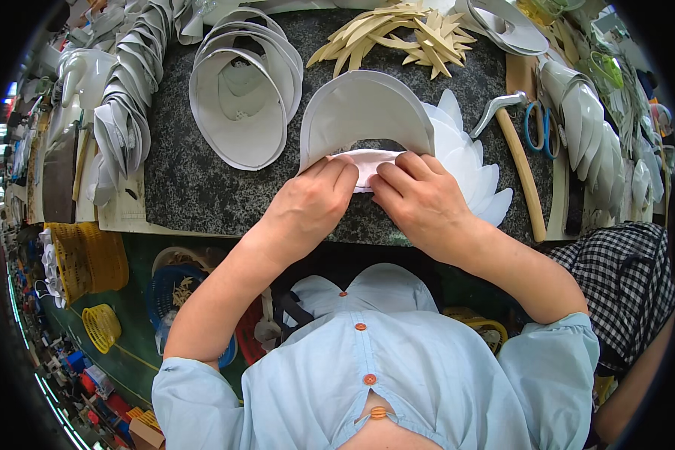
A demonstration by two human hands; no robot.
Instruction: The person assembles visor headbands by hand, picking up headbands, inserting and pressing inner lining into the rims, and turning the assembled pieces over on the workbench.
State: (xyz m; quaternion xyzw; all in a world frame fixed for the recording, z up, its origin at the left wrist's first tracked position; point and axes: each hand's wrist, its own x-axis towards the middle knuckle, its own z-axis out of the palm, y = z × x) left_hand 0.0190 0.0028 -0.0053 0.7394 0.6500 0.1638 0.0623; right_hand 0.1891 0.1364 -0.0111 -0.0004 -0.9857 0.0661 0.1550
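A white curved piece (367, 101), shaped like a tall arch and likely leather or something like it, stands over the near edge of the dark speckled slab (202, 191). A pale pink lining (367, 161) shows along its near edge. My left hand (319, 199) pinches that edge at its left end, fingers bent and closed. At the right end my right hand (420, 191) grips the same edge, thumb and fingers pressed together on the lining. My fingers hide the edge's two ends. Fanned white petal-like pieces (476, 169) lie just beyond my right hand.
Nested white oval pieces (240, 150) lie at the left, tan curved strips (364, 37) at the back. A hammer (521, 169) and blue-handled scissors (540, 131) are at the right. White stacks (124, 105) flank the slab. Yellow baskets (101, 328) stand below; another person's arm (637, 382) shows lower right.
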